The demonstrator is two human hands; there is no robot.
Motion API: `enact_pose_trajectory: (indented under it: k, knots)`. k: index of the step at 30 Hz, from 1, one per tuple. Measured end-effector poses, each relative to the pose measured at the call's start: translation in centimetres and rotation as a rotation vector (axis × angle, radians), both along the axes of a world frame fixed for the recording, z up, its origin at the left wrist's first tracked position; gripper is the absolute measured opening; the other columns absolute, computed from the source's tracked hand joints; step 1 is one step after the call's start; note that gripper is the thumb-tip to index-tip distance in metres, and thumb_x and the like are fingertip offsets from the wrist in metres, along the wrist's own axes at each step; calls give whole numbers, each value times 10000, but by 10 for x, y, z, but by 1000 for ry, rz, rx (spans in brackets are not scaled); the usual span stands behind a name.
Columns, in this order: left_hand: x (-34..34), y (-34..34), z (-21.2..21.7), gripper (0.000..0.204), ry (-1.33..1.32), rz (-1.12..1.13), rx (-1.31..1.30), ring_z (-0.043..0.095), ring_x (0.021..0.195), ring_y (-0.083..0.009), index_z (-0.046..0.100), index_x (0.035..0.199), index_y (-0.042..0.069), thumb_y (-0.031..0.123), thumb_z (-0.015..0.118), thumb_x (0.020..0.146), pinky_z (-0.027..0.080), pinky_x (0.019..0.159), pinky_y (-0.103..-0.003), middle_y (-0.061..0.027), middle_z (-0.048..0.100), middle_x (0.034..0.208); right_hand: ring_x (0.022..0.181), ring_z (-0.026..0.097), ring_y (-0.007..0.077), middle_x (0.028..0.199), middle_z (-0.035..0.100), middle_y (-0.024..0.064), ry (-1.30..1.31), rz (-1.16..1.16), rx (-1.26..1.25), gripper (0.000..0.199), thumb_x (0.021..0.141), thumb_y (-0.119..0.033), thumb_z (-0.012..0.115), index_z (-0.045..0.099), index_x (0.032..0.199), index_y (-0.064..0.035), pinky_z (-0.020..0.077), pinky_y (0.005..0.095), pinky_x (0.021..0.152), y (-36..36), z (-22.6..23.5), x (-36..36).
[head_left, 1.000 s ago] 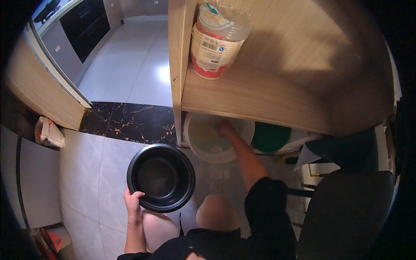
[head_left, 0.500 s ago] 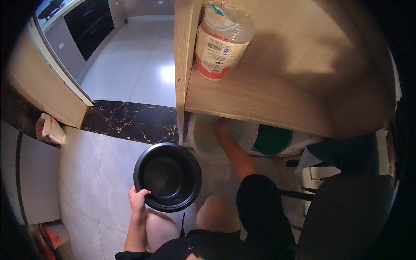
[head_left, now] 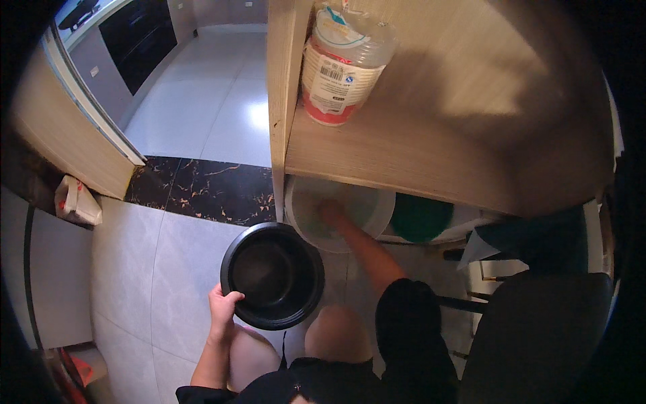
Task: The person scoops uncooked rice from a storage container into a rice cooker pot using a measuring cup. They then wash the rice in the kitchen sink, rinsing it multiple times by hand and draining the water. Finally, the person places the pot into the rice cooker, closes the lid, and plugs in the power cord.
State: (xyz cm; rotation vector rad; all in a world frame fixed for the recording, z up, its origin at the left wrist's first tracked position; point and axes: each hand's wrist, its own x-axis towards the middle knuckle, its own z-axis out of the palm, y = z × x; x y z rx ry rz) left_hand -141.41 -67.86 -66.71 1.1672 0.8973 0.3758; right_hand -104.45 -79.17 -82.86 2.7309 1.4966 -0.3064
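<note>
My left hand [head_left: 224, 306] grips the left rim of a black round inner pot [head_left: 272, 276], its thumb over the edge and its fingers underneath. The pot looks bare inside and is held above the floor, tilted toward me. My right arm reaches forward into a whitish translucent tub [head_left: 380, 209] under the shelf. Down inside the tub, my right hand [head_left: 330, 214] is dim, and its fingers are hidden. What lies in the tub is too pale and blurred to name. The pot's far right rim is close to the tub's near side.
Above the tub, a wooden shelf [head_left: 397, 158] carries a wrapped stack of paper cups [head_left: 340, 81]. A green round thing [head_left: 422, 217] sits right of the tub. At the right stands a dark chair [head_left: 538, 337]. A white bag [head_left: 79, 200] rests by the doorway at left.
The pot and my left hand have shifted slightly right. My right hand has moved a little left and nearer within the tub, which has also shifted slightly left in view.
</note>
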Motion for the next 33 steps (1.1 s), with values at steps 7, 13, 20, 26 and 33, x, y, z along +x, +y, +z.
enact_pose_trajectory:
  k: [7, 13, 20, 26, 33]
  knots:
    - [0, -1, 3, 268, -26, -1, -27, 552, 687, -121, 577, 848, -15, -68, 506, 595, 450, 653, -242, -42, 607, 785, 721, 568, 318, 776, 595, 174, -68, 347, 119, 186, 750, -174, 498, 602, 776, -22, 449, 409, 715, -2, -37, 24]
    - [-6, 2, 4, 253, 6, 22, -25, 546, 670, -116, 572, 835, -14, -56, 506, 595, 448, 637, -239, -36, 600, 765, 641, 519, 151, 732, 564, 61, 922, -287, 411, 117, 778, -123, 486, 576, 780, -49, 436, 295, 597, -9, 31, 6]
    - [-21, 8, -2, 213, 32, 56, -9, 540, 647, -118, 574, 795, -6, -41, 510, 594, 450, 608, -249, -40, 596, 742, 684, 515, 127, 764, 556, 32, 1312, -348, 786, 130, 839, -143, 470, 559, 860, -50, 439, 270, 625, -33, 79, -1]
    - [-24, 9, 2, 209, 18, 64, -42, 548, 653, -126, 579, 808, -17, -49, 509, 614, 455, 627, -249, -55, 608, 767, 772, 515, 114, 843, 550, 24, 1285, -442, 907, 195, 896, -234, 442, 542, 917, -69, 442, 244, 670, -61, 88, -16]
    - [-25, 7, 8, 168, 36, 135, -123, 575, 726, -136, 599, 905, -33, 54, 584, 762, 463, 678, -257, -77, 625, 847, 622, 492, 101, 741, 537, 17, 1183, -487, 853, 212, 895, -246, 449, 541, 857, -58, 419, 227, 576, -85, 150, -60]
